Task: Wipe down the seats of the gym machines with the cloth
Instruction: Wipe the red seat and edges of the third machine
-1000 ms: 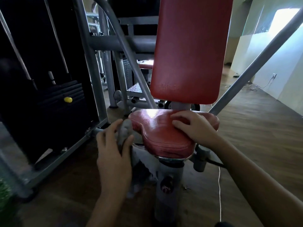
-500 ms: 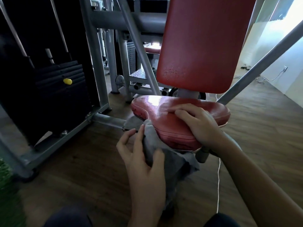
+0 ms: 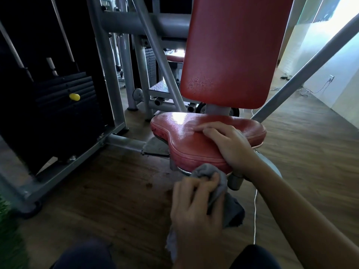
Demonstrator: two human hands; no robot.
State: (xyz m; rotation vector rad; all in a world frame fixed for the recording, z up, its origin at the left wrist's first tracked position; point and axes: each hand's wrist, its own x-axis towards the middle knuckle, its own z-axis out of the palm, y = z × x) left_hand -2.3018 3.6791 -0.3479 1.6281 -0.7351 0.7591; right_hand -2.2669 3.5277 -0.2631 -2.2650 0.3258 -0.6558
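The grey cloth [image 3: 229,210] was bunched in the left hand [image 3: 196,206], whose fingers [image 3: 211,180] were curled tight round it, a loose tail hanging below them. Just past those fingertips sat the near front rim of the red seat [image 3: 186,140], with the cloth's top fold touching its lower edge. The right hand [image 3: 229,144] rested on the seat top, fingers close together and slightly bent, gripping nothing that we could see; its thumb was hidden from us. We judged the step to be wiping the seat's front edge while the right hand steadied it. The next move called for dragging the cloth along that rim or up onto the glossy top, with the right hand lifted clear. We counted one cloth, two hands, one seat under the fingers, one red backrest [image 3: 233,51] above them, a second red pad [image 3: 174,58] far beyond, and one yellow pin [image 3: 74,96] in one weight stack [image 3: 64,113].
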